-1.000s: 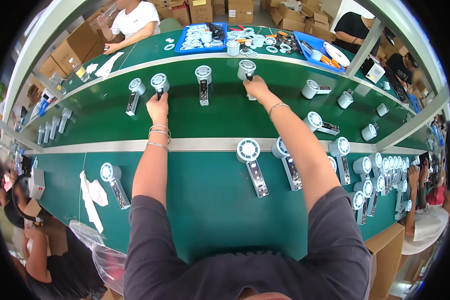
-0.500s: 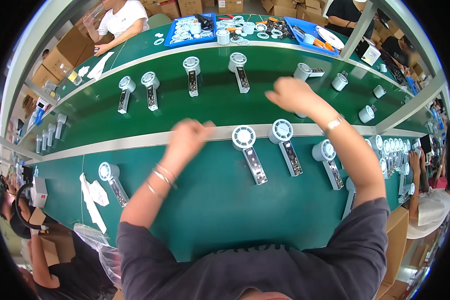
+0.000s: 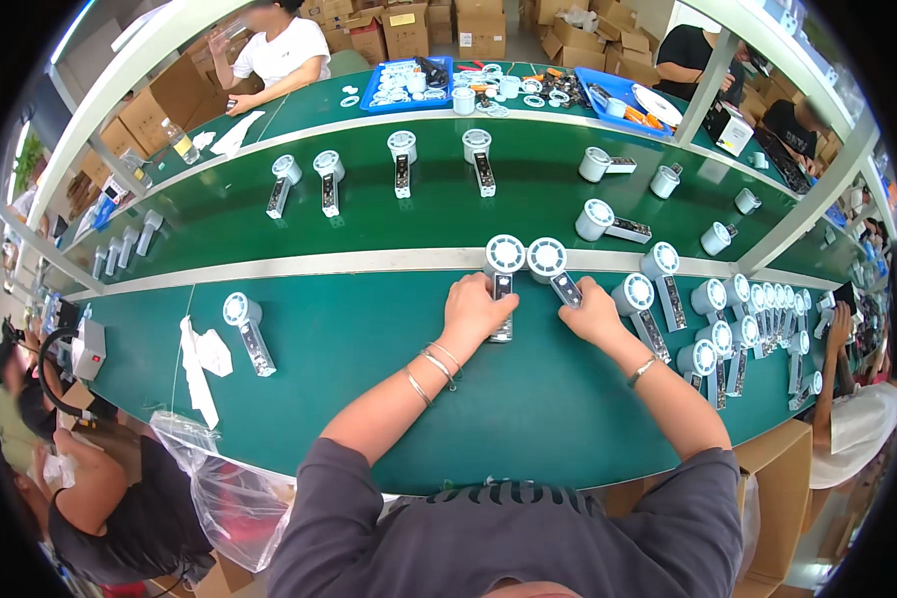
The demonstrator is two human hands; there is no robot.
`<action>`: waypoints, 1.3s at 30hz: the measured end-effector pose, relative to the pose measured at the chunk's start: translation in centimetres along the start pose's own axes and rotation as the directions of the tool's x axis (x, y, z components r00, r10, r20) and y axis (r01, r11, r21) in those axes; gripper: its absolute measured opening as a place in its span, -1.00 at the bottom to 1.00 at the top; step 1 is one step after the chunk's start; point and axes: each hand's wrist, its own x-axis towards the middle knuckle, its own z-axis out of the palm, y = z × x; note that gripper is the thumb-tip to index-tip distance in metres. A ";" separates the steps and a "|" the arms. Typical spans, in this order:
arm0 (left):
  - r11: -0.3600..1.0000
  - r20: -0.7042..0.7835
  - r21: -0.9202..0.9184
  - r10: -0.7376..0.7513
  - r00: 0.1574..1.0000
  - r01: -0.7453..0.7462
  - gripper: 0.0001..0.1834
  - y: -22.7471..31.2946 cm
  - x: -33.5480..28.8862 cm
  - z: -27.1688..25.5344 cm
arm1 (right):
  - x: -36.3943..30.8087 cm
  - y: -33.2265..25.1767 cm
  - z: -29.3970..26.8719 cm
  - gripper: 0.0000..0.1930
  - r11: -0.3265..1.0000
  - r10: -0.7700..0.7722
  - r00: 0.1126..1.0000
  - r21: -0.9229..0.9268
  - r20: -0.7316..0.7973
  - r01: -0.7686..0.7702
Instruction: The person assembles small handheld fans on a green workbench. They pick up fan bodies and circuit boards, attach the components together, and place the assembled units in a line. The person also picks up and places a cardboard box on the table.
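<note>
My left hand [image 3: 475,307] is closed round the handle of a pale blue handheld fan [image 3: 505,253], its round grilled head up against the shelf's front edge. Beside it, my right hand [image 3: 592,315] grips the handle of a second handheld fan [image 3: 547,257], tilted with its head to the upper left. Both heads sit close together. Dark circuit boards show in the open handles, partly covered by my fingers. Just right of my right hand lies another fan [image 3: 634,295], and a further fan [image 3: 660,261] rests behind that one.
More fans crowd the bench's right side, and one fan [image 3: 241,309] lies at the left by a white cloth [image 3: 199,374]. Several fans stand on the green raised shelf [image 3: 369,224]. Blue trays [image 3: 377,105] of parts are at the back. Metal posts [image 3: 812,209] flank the bench; co-workers sit around.
Both hands have come down onto the two middle fans and closed on their handles; the right hand has left the shelf area. The view has shifted slightly.
</note>
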 end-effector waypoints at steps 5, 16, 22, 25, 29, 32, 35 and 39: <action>0.755 0.208 -0.631 -0.053 0.977 0.175 -0.67 -3.2 -4.0 -2.0 | -4.4 0.4 -3.0 -0.57 0.873 -0.033 0.962 0.476 0.271 -0.104; 0.995 0.422 -0.075 0.094 0.902 -0.068 -0.59 -2.6 -16.8 -15.4 | -16.5 1.9 -5.8 -0.65 0.939 -0.309 0.874 0.265 0.376 0.218; 0.977 0.588 0.194 -0.039 0.808 -0.094 -0.64 -1.2 -17.5 -17.9 | -16.6 1.2 -5.6 -0.69 0.986 -0.165 0.859 0.084 0.485 0.142; 0.997 0.516 0.051 -0.070 0.854 0.051 -0.68 -2.1 -17.6 -18.0 | -16.7 2.2 -5.1 -0.67 0.946 -0.275 0.882 0.270 0.382 0.178; 0.812 0.580 -0.299 -0.263 0.771 0.501 -0.51 -3.7 -18.8 -18.2 | -17.3 0.1 -6.8 -0.66 0.899 -0.127 0.891 0.430 0.436 -0.082; 0.789 0.459 -0.390 -0.280 0.843 0.475 -0.47 -4.2 -21.5 -17.6 | -17.7 0.2 -7.0 -0.60 0.878 -0.052 0.878 0.441 0.476 -0.187; 0.769 0.305 -0.458 -0.335 0.891 0.446 -0.47 -3.2 -24.2 -17.0 | -19.2 0.1 -7.0 -0.66 0.732 -0.113 0.868 0.631 0.483 -0.256; 0.902 0.263 -0.290 -0.246 0.933 0.320 -0.46 -3.6 -24.9 -17.8 | -19.5 2.1 -5.9 -0.59 0.956 -0.106 0.831 0.286 0.546 -0.066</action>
